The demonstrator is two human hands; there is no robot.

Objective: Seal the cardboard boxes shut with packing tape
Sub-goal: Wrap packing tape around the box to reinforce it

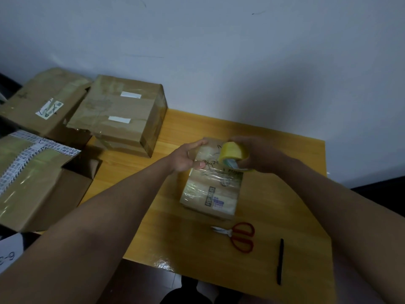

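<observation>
Here, a person reaches both bare forearms forward over a yellow wooden table (274, 194) set against a pale wall (219, 51). The left hand (186, 157) grasps the far left corner of a small cardboard box (211, 189), its fingers curled over the far edge and the thumb pressing on the top. The right hand (258, 154) clasps a roll of yellowish packing tape (233, 153), fingers wrapped round it, holding it just above the far end of the same box. The small box lies near the middle of the table, its top glossy with clear tape. It carries a dark line drawing and a strip of block lettering too blurred to read, with a small bluish label beside it.

Four cardboard boxes show in all. Beyond the small one, a larger taped box (120, 115) stands at the table's far left corner, with two blank white strips on its top. Behind and to the left of it sits a box (43, 102) with a white and green label, its print unreadable. Nearest on the left is a box (37, 178) crossed with white printed tape, one flap raised.

One pair of red-handled scissors (238, 236) lies on the table just in front of the small box, and one black pen (280, 261) lies to their right. At the lower left edge, a white sheet (9, 253) shows the characters "6-".
</observation>
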